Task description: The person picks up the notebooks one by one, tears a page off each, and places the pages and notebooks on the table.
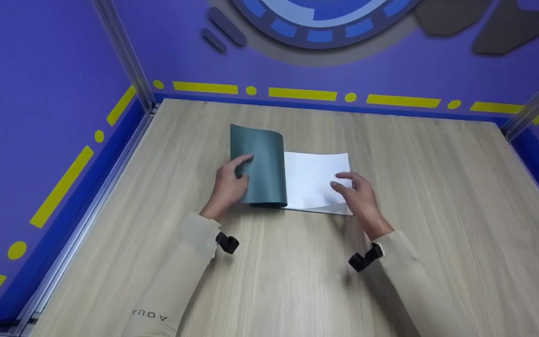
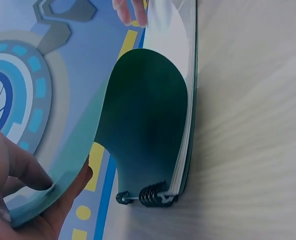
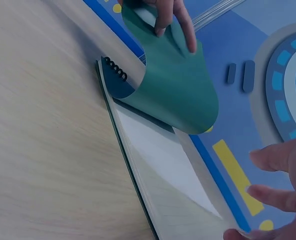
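Note:
A spiral-bound notebook lies on the table, its green cover (image 1: pixel 262 164) bent up and over toward the left. White pages (image 1: pixel 314 180) show on its right half. My left hand (image 1: pixel 231 185) pinches the cover's free edge between thumb and fingers, seen close in the left wrist view. The black coil binding (image 2: pixel 155 195) sits at the notebook's left end, under the curled cover. My right hand (image 1: pixel 360 194) hovers at the right edge of the pages, thumb and fingers apart with nothing between them.
The notebook rests on a light wood-grain table (image 1: pixel 269 276). Blue panels with yellow dashes (image 1: pixel 302 93) wall the back and both sides, with metal posts (image 1: pixel 127 56) at the corners. Each wrist carries a small black camera (image 1: pixel 227 242).

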The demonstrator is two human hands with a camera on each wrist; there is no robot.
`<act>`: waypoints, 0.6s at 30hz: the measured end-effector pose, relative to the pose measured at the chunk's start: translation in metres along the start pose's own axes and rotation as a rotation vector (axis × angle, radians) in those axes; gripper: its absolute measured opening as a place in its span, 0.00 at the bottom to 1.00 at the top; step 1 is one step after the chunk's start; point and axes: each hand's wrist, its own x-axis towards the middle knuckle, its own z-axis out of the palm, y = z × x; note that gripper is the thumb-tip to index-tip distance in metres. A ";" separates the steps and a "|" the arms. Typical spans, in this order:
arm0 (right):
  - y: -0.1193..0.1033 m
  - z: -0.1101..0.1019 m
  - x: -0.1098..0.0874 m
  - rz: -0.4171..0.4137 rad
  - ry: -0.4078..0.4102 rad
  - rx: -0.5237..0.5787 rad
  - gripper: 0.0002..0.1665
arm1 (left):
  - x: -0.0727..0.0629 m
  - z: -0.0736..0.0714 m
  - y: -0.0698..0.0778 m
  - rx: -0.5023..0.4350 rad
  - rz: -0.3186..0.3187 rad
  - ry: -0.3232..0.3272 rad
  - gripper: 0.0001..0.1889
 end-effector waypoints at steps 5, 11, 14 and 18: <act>-0.001 0.001 0.001 0.025 0.011 0.010 0.24 | -0.002 -0.005 -0.002 -0.037 -0.051 0.031 0.21; -0.001 0.003 0.000 0.029 -0.006 0.011 0.22 | -0.002 -0.008 -0.004 -0.060 -0.082 0.082 0.18; -0.001 0.003 0.000 0.019 -0.015 0.025 0.21 | -0.002 -0.008 -0.006 -0.061 -0.081 0.081 0.21; 0.000 0.003 0.001 0.014 -0.021 0.040 0.21 | -0.001 -0.007 -0.008 -0.016 -0.064 0.093 0.25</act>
